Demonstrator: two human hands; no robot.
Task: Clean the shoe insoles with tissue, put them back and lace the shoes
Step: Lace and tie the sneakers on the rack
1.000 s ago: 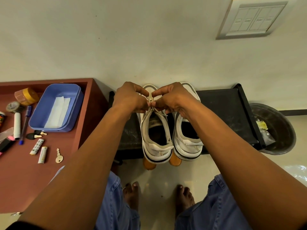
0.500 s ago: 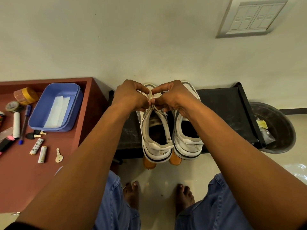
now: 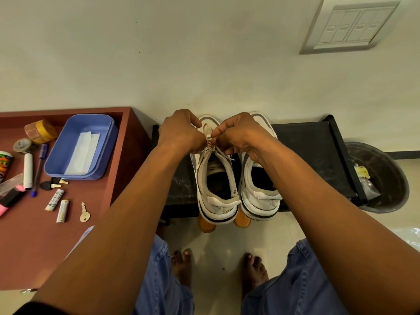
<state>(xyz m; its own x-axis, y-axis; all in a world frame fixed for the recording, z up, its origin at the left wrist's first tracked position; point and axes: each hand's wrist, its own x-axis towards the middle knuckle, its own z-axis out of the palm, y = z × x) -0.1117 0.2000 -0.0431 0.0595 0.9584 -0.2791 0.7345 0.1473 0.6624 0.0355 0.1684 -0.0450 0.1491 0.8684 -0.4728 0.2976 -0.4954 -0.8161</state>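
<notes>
Barely shifted, left hand (image 3: 181, 133) and right hand (image 3: 241, 135) both still pinch the lace (image 3: 210, 138).

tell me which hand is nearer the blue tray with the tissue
Left. The left hand pinches the lace just right of the blue tray; the right hand pinches it too, farther away across the shoes.

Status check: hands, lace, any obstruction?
Left hand and right hand both pinching the white lace over the left sneaker. Knot unfinished. Right sneaker alongside on the black rack. Nothing in the way.
</notes>
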